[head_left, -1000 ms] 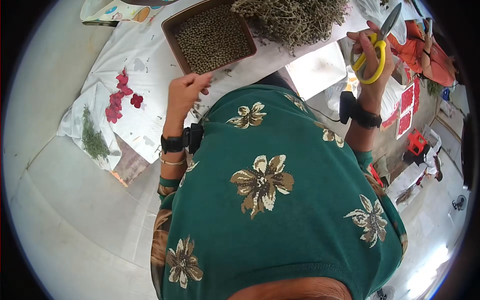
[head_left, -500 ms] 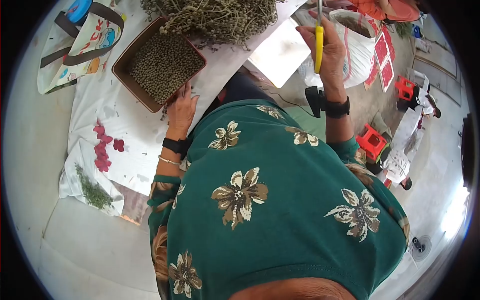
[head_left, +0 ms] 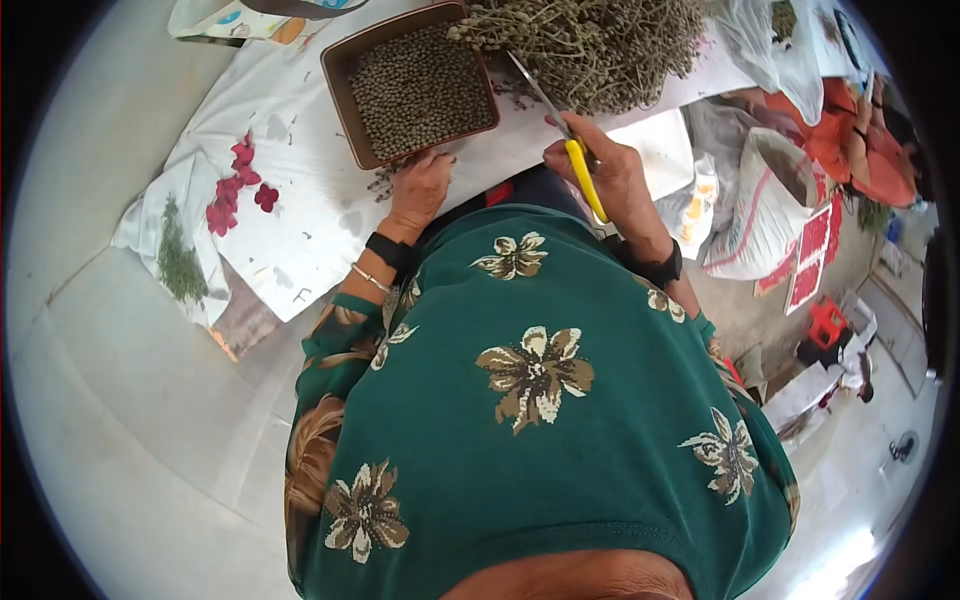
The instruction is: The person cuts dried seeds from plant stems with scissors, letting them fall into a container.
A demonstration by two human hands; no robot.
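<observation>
My left hand (head_left: 421, 187) is by the near edge of a square box (head_left: 345, 112) filled with small round green-brown pods (head_left: 420, 85). Its fingers are bent, and whether something is between them is too small to tell. Small dark stems (head_left: 383, 183) lie on the white cloth beside it. My right hand (head_left: 607, 172) holds scissors by their yellow handle (head_left: 585, 180); the blades point up and left, past the box's right side. A heap of dried stalks (head_left: 600, 50) lies just beyond the blades.
Pink petals (head_left: 235, 190) and green sprigs (head_left: 178, 255) lie on the white cloth (head_left: 300, 215) at left. A white sack (head_left: 755, 205) stands at right, near red-filled trays (head_left: 808, 260). A person in orange (head_left: 880, 140) sits at upper right; another person is farther off.
The view has shifted. My right hand with the scissors has come down and left, from the far right to near the box. My left hand stays close to the box's near edge.
</observation>
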